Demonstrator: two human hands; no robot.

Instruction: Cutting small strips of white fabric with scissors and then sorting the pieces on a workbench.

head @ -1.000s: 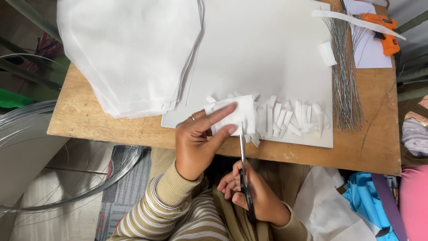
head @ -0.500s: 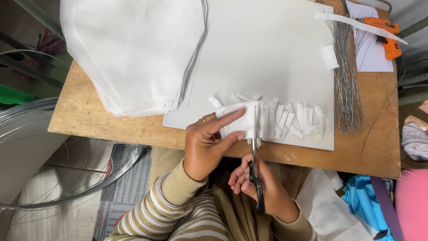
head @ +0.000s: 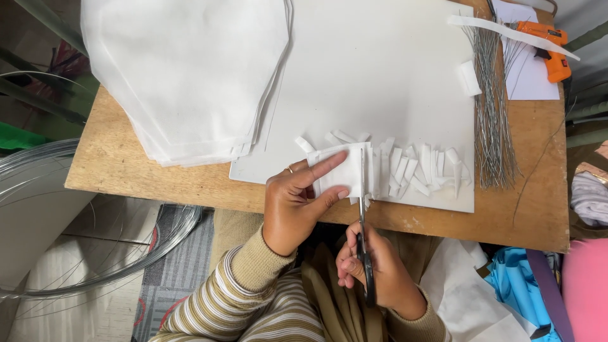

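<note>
My left hand [head: 297, 202] pinches a folded white piece of paper [head: 342, 172] at the near edge of the wooden table [head: 114, 164]. My right hand [head: 373, 269] grips black-handled scissors [head: 363, 215], their blades running up into the right side of that paper. Just to the right, several cut white strips [head: 418, 168] lie scattered on a large white sheet [head: 380, 76].
A stack of large white sheets [head: 190, 69] covers the table's left. A bundle of thin metal wires [head: 491, 107] lies at the right, an orange glue gun [head: 544, 44] beyond it. Coiled wire [head: 69, 253] rests on the floor at left, blue and white bags [head: 506, 291] at right.
The scissors have moved up into the paper and the blades have advanced along it. My left hand shifted slightly right with the paper.
</note>
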